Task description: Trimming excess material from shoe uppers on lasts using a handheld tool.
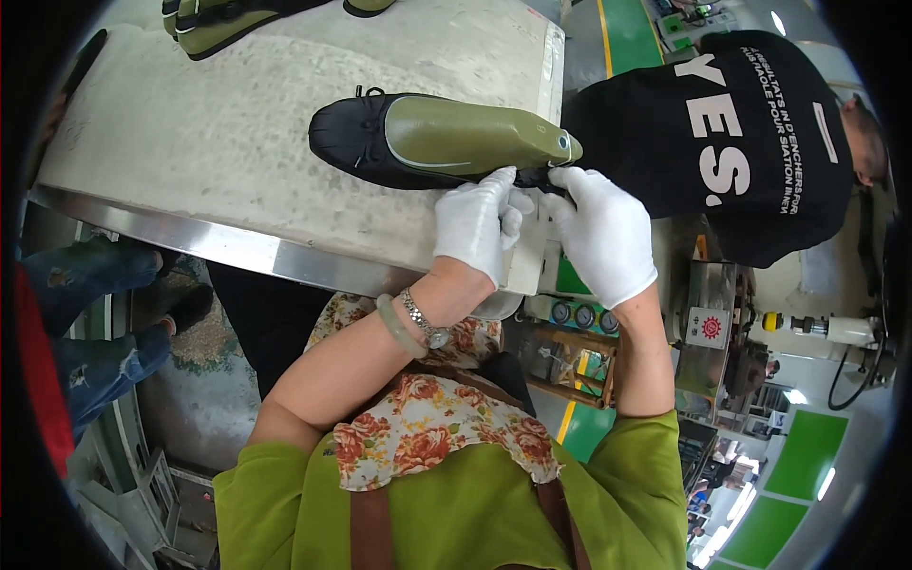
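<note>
A black ballet flat (347, 141) with a small bow at its toe lies on the worktable, stretched over an olive-green shoe last (465, 131). Its toe points left and its heel end reaches the table's right edge. My left hand (480, 223), in a white glove, has its fingers closed on the shoe's near side edge. By the heel, my right hand (603, 223), also gloved in white, pinches the black heel part of the same shoe. Fingers hide exactly what is pinched there.
More olive lasts with black edging (223, 28) lie at the table's far left. The pale worktable (237, 142) has a metal front edge. A person in a black shirt (722, 142) is close on the right. Someone's jeans (104, 275) show at left. Gauges (582, 316) sit below right.
</note>
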`<act>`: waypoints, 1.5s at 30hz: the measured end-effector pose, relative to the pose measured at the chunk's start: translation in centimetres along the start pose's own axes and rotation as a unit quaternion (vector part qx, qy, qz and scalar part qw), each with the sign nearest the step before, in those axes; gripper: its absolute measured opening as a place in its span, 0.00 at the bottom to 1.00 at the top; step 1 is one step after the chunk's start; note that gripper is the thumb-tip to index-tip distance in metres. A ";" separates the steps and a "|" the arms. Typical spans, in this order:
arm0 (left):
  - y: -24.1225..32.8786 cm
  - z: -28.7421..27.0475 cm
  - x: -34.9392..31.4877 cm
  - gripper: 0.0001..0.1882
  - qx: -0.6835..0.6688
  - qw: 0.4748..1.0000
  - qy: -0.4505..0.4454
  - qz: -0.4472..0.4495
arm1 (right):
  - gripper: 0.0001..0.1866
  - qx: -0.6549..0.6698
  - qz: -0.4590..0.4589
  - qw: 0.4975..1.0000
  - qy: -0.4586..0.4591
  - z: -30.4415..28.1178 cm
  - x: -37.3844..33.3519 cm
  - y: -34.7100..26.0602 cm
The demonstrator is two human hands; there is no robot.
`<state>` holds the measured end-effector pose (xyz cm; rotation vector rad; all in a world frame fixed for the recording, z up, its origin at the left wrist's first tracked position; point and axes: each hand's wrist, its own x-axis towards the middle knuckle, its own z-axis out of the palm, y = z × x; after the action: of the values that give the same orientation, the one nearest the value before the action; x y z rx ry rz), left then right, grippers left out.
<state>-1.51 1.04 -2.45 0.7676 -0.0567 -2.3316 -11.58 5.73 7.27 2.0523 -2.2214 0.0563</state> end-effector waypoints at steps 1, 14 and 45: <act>0.0 0.0 0.0 0.09 0.001 1.000 0.001 -0.002 | 0.09 0.003 -0.008 1.000 0.006 0.1 0.1 0.0; 0.2 0.3 0.1 0.09 0.016 1.000 0.005 0.006 | 0.08 -0.008 -0.014 1.000 -0.013 -0.5 0.7 0.2; 0.3 0.5 -0.2 0.09 0.014 1.000 0.010 0.008 | 0.06 0.053 -0.033 0.991 0.115 3.6 -0.9 1.1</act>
<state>-1.49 0.88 -1.91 0.8006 -0.0869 -2.3122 -12.79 6.28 3.68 2.0515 -2.0505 0.3935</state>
